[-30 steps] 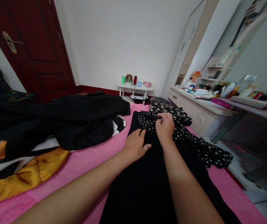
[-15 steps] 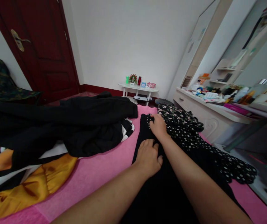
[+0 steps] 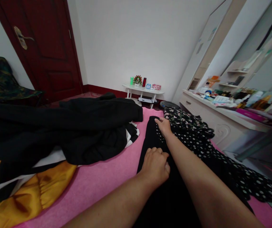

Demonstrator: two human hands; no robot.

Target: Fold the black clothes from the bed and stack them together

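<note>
Stretched out on a pink bedcover (image 3: 98, 180) lies a long black garment, apparently trousers (image 3: 147, 139), its narrow end pointing away from me. My right hand (image 3: 164, 127) pinches the edge at that far end, thumb and fingers closed on the cloth. Nearer to me, my left hand (image 3: 155, 166) rests on the middle of the trousers with its fingers curled into the fabric. A black dotted garment (image 3: 195, 142) lies against the right side, partly under my right arm. Behind it is a black floral garment (image 3: 185, 118).
To the left, a heap of black clothing (image 3: 90, 126) covers white and mustard-yellow cloth (image 3: 43, 186). A white dresser (image 3: 212, 120) crowded with bottles stands on the right. Against the far wall is a small white table (image 3: 143, 88). A dark red door (image 3: 48, 44) and a patterned chair (image 3: 7, 79) are at the left.
My left hand's fingers have curled more tightly on the black cloth. My right hand has shifted slightly along the far edge, and the dotted cloth beside it shows more. The view has turned slightly.
</note>
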